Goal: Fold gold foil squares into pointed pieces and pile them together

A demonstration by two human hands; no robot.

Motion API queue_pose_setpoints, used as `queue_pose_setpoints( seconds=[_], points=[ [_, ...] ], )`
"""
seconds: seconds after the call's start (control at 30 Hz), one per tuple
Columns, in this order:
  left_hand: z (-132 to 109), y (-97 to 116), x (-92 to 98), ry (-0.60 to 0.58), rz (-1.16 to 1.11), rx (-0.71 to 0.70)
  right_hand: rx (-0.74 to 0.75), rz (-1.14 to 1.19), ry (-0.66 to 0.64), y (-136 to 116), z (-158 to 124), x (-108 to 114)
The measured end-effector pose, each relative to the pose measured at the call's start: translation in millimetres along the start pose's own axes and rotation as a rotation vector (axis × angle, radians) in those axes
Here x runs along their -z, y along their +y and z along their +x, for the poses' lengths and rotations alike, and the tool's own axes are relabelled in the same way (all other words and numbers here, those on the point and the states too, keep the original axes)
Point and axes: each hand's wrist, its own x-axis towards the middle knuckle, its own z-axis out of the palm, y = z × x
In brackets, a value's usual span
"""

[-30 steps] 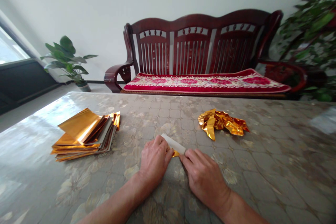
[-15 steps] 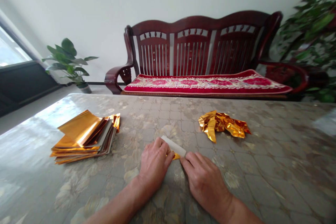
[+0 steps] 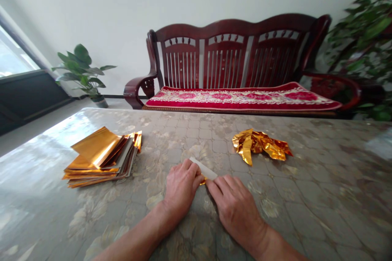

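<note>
Gold-and-white paper [image 3: 204,169] lies at centre frame, left hand [image 3: 182,183] clamped on its left end, right hand [image 3: 235,204] touching its right end; right grip cannot be told. Right hand now sits nearer the left, covering more gold, probably pressing a fold.

It's a living room; wooden settee [image 3: 223,65], potted plant [image 3: 83,78].

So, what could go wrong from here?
Perhaps two things. The small pale-and-gold sheet is in the left fingers and right fingers at once, so uneven pressure might crease it crookedly. The stack of gold sheets has uneven edges and its top sheets sit askew, so a bump could make some slide off.
</note>
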Motion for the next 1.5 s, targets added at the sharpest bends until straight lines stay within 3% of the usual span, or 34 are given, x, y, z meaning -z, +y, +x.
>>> queue_pose_setpoints(
  seconds=[0.2,0.33,0.5,0.6,0.8,1.2,1.5],
  points=[
    [-8.0,-6.0,3.2,0.005,-0.097,-0.061,0.027,-0.069,-0.030,-1.2,2.6,2.2],
    [-17.5,-8.6,13.4,-0.099,-0.122,-0.196,0.036,-0.092,-0.030,-2.6,2.7,2.7],
    [-24.9,-8.0,21.4,-0.192,0.017,-0.351,0.031,-0.100,-0.029,-3.5,1.7,0.6],
    [-27.7,-12.4,19.2,-0.176,0.029,-0.424,0.030,-0.104,-0.024,-3.6,2.5,-0.1],
    [-31.7,-24.6,12.5,-0.117,-0.010,-0.405,0.023,-0.114,-0.026,-4.6,5.6,1.6],
    [-25.1,-29.1,11.3,-0.103,0.016,-0.471,0.022,-0.057,-0.038,-3.4,5.8,0.5],
    [-29.4,-44.9,23.4,-0.122,0.000,-0.611,0.018,-0.036,-0.012,-2.7,5.1,0.8]
  ],
)
